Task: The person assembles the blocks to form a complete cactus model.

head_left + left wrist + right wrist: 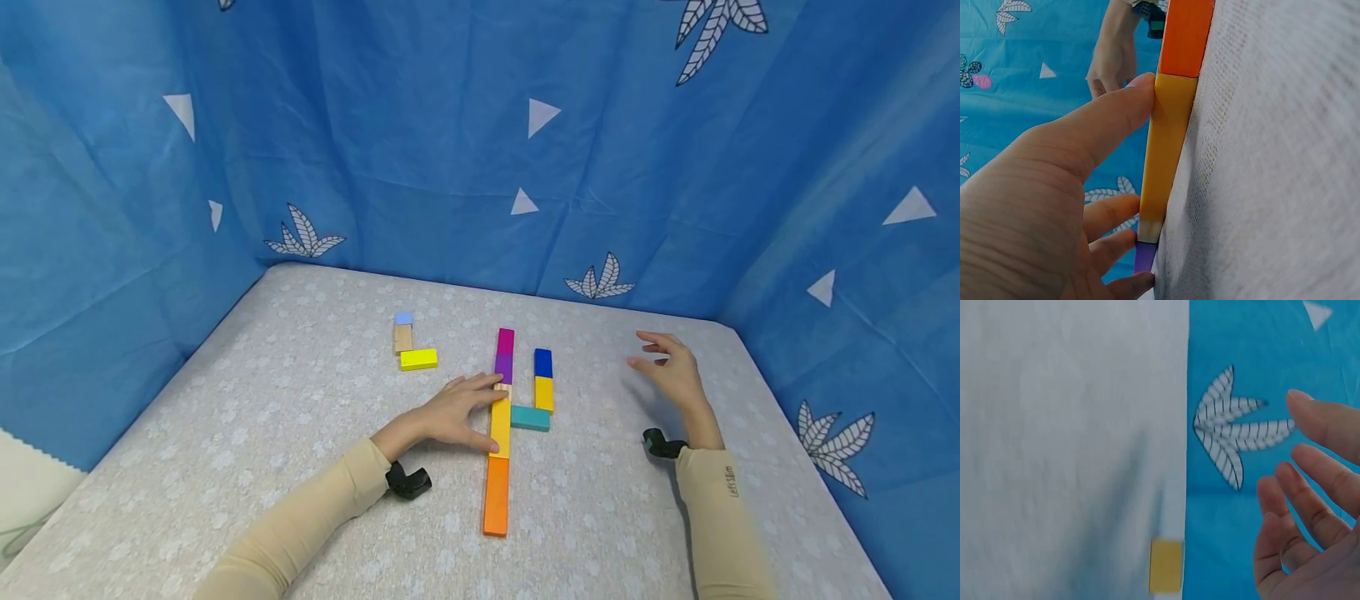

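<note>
My left hand (450, 410) touches the amber block (500, 429) in a straight row on the table. In the left wrist view, its thumb meets the amber block near the orange block (1186, 37); its other fingertips touch near the pale end and the purple block (1145, 256). The row runs from a magenta-and-purple piece (505, 346) at the far end to the orange block nearest me. A teal block (530, 418) lies crosswise against the row's right side. My right hand (673, 373) hovers at the right with loosely curved fingers, holding nothing.
A blue block (543, 363) and a yellow block (543, 395) lie end to end beyond the teal one. Further left are a bright yellow block (418, 359), a wooden block (403, 337) and a light blue one (403, 318). Blue curtains (450, 150) surround the table.
</note>
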A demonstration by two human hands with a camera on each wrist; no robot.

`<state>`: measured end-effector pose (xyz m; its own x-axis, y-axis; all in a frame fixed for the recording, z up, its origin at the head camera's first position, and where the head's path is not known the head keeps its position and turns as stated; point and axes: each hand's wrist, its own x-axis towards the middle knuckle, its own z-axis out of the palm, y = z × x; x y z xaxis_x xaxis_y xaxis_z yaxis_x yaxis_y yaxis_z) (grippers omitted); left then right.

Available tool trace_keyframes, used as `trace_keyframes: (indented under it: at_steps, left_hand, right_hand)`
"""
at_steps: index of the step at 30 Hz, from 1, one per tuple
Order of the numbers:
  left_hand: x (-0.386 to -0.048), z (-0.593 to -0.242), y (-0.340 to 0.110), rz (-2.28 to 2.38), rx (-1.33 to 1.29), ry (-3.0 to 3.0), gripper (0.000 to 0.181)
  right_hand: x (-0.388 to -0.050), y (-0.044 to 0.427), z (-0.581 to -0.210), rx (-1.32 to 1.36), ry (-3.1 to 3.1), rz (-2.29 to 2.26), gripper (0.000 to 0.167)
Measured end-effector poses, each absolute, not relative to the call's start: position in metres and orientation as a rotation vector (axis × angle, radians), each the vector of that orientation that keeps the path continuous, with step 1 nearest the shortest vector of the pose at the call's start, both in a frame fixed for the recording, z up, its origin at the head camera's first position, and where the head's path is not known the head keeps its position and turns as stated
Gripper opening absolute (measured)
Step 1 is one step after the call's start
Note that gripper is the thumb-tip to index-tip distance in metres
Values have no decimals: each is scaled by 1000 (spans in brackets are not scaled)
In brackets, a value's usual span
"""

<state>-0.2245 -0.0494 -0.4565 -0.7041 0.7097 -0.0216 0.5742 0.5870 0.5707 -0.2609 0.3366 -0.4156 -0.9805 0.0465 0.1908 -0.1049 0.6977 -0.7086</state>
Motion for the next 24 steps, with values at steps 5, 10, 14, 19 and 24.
trace_keyframes:
  at_steps: [5,10,14,19,24]
  left_hand:
    - [-225,-457,-49,794,1054,2573,88]
    - [-226,-456,-49,795,1054,2577,88]
    - [-226,-457,-49,794,1054,2572,88]
    - [-226,-457,-49,792,1060,2572,88]
    - [-226,-456,-50,794,1064,2570,88]
  right_hand:
    - [-259,354,-415,-80,-2695,1146,57]
    - [-257,370,-420,-173,-2690,1172,57]
    - [-256,379,-426,-232,-2709,1212,58]
    - [-257,382,-431,-339,-2727,1287,63]
    - [-258,386,-438,-375,-2741,1317,65]
